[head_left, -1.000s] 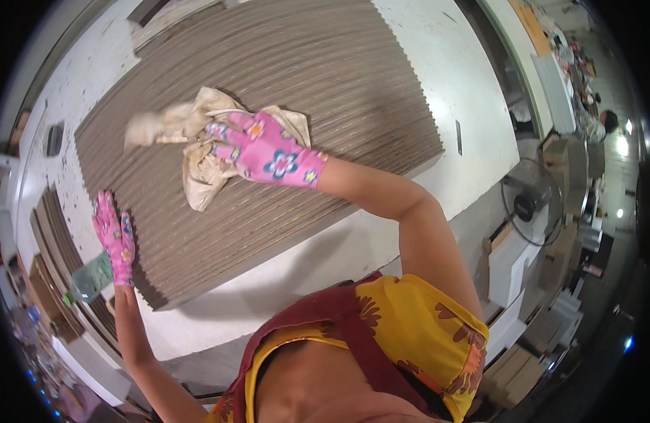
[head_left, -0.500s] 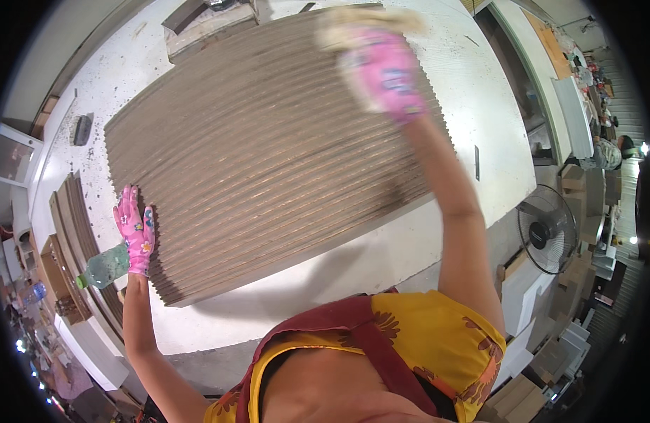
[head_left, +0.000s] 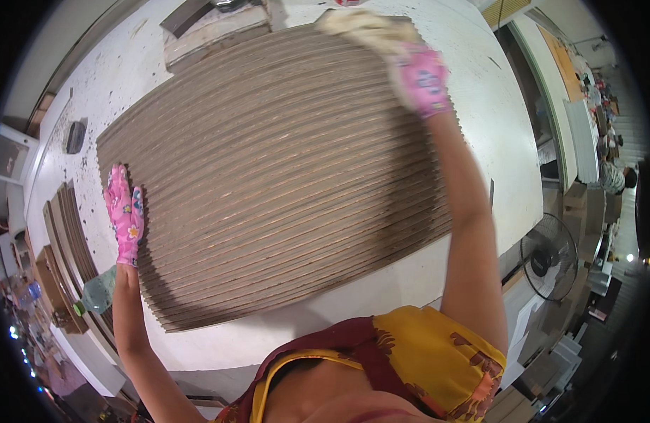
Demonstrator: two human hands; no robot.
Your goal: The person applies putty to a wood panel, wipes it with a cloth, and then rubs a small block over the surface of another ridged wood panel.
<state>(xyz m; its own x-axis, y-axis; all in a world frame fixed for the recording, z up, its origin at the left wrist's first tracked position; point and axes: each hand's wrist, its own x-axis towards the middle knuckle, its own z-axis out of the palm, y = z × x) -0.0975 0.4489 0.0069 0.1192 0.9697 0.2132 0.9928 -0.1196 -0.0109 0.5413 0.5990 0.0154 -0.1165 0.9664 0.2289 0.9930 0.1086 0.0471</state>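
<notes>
Long grey-brown strips (head_left: 282,169) lie side by side in a wide ribbed block, with thin pale lines between them. Along the block's left end rests my left hand (head_left: 124,215) in a pink flowered glove, fingers stretched out, holding nothing. At the far right corner, my right hand (head_left: 422,79), gloved alike, has its fingers closed on a cream cloth (head_left: 363,32). The cloth lies over the strips' far edge and is smeared by motion. My right fingertips are hidden by the glove and cloth.
A white worktable (head_left: 494,127) carries the block. Left of it are a green-capped clear bottle (head_left: 99,290), more long strips (head_left: 69,233) and a small dark block (head_left: 75,137). A wooden block (head_left: 215,35) stands at the far edge. A black fan (head_left: 549,257) is at right.
My right hand has moved right with the cloth, which now trails to its left. My left hand stays at the left end. The whole view has shifted slightly.
</notes>
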